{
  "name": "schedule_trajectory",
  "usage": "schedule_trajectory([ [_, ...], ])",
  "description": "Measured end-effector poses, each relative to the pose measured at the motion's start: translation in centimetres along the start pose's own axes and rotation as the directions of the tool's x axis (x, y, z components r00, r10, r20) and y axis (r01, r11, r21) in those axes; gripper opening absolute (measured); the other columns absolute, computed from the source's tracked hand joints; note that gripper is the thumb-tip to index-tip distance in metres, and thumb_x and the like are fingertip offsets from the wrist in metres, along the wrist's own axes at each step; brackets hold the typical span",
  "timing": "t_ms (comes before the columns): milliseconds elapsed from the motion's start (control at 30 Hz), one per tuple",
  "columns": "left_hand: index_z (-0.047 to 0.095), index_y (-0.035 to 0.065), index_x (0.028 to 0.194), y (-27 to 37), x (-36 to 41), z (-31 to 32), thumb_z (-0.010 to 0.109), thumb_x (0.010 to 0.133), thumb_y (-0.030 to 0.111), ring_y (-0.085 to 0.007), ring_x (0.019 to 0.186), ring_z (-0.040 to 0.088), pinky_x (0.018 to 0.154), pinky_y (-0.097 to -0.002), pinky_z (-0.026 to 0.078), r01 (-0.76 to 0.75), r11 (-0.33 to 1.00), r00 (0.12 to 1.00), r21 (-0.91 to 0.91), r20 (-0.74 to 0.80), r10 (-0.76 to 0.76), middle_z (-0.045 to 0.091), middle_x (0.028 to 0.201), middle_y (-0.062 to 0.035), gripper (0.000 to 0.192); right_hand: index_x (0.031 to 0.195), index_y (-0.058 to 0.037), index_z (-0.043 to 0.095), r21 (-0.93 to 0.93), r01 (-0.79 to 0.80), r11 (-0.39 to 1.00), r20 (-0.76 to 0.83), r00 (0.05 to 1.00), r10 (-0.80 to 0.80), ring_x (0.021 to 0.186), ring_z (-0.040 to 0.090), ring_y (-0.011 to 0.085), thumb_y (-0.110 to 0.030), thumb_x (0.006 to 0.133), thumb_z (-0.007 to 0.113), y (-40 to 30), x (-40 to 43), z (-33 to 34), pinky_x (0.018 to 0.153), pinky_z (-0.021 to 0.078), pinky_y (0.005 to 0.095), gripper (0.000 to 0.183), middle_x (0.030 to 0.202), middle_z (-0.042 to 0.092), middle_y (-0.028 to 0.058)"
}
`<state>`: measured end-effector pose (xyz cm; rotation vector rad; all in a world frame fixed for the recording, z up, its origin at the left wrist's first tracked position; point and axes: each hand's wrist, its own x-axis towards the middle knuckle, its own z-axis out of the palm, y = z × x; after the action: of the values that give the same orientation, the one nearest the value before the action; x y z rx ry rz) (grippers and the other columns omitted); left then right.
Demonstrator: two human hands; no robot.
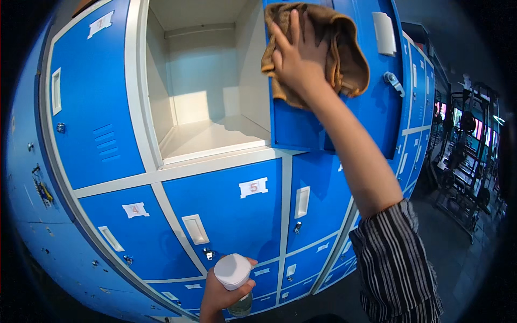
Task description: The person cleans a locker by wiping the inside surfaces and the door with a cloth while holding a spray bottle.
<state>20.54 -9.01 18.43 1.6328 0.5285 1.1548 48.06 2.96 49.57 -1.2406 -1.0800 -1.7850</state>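
My right hand (301,60), its fingers spread, presses a brown cloth (349,52) flat against the inner face of an open blue locker door (299,125). The cloth is bunched in folds around the palm. Low in the view, my left hand (220,292) grips a clear bottle (241,307) by its neck, just under a broad white top (233,269). Most of the bottle's body is hidden or cut off by the fingers and the frame edge. Left of the door, the open locker compartment (202,72) shows pale inner walls and a bare floor.
A metal latch (394,83) sticks out from the open door, below a white handle back (383,34). Shut blue lockers with key locks (209,254) surround the compartment. Keys hang (42,187) at far left. Gym racks with weight plates (464,153) stand at right.
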Motion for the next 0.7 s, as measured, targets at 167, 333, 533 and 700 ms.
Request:
schedule_trajectory([
  [167,0.055,-0.0016,0.102,0.5,0.2,1.0,0.072,0.063,0.006,-0.0188,0.07,0.065,0.061,-0.0344,0.056,-0.039,0.999,0.998,0.018,0.056,0.038,0.063,0.099,-0.0192,0.044,0.133,-0.0221,0.043,0.082,0.041,0.996,0.137,0.989,-0.052,0.136,0.02,0.0297,-0.035,0.079,0.052,-1.1,-4.9,-2.8,0.097,0.0224,0.0635,0.056,0.148,0.021,0.0129],
  [333,0.059,0.004,0.1,1.4,-0.4,1.5,0.074,0.065,0.009,-0.0161,0.083,0.063,0.072,-0.0318,0.05,0.031,0.999,0.998,-0.031,0.052,-0.03,0.066,0.097,-0.0102,0.038,0.135,-0.0191,0.041,0.113,0.04,0.993,0.258,0.964,-0.069,0.134,0.021,0.0276,-0.036,0.079,0.055,-2.5,-9.3,-4.8,0.101,0.0257,0.0555,0.06,0.15,0.013,0.0116],
  [533,0.059,0.0037,0.101,2.8,-0.7,1.0,0.074,0.066,0.009,-0.0176,0.081,0.065,0.072,-0.0332,0.051,0.064,0.994,0.997,-0.092,0.047,-0.06,0.066,0.098,-0.0107,0.038,0.137,-0.0193,0.038,0.112,-0.019,0.994,0.335,0.942,-0.02,0.136,0.018,0.027,-0.036,0.079,0.054,-2.1,-9.3,-5.3,0.101,0.0292,0.0539,0.062,0.151,0.012,0.0112],
  [700,0.061,0.0032,0.099,2.0,-0.7,-0.8,0.074,0.066,0.01,-0.0175,0.078,0.065,0.072,-0.0328,0.05,-0.028,0.999,1.0,0.022,-0.007,0.028,0.067,0.095,-0.0102,0.036,0.138,-0.0184,0.036,0.058,-0.121,0.991,0.196,0.975,0.107,0.131,0.029,0.0305,-0.034,0.078,0.054,-2.8,-5.0,-3.0,0.099,0.0318,0.0533,0.065,0.149,0.015,0.012],
])
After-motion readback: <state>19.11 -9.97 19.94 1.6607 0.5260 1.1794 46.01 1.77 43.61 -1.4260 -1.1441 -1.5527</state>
